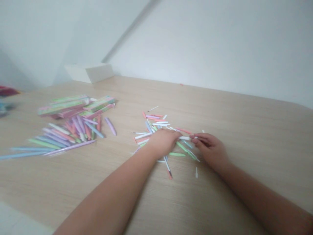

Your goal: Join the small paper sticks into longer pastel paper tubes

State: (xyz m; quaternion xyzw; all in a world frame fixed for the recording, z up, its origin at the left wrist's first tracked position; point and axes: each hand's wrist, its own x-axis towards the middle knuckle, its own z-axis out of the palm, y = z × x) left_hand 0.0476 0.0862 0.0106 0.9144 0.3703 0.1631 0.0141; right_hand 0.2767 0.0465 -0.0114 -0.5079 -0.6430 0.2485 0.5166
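The two hands sit close together, not quite touching, at the near side of a loose heap of pastel pen parts point(153, 125) on the wooden surface point(232, 107). The left hand point(162, 142) lies over the heap, while the right hand point(210, 149) brings its fingertips point(194, 138) to one end of a white pen barrel point(184, 138), its long axis running sideways between them; whether it is gripped, I can't tell. Left of the heap lie stacked pen boxes point(75, 106) and a spread of long pens point(66, 137).

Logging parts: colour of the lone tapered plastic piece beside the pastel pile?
Tapered plastic piece: lilac, head view.
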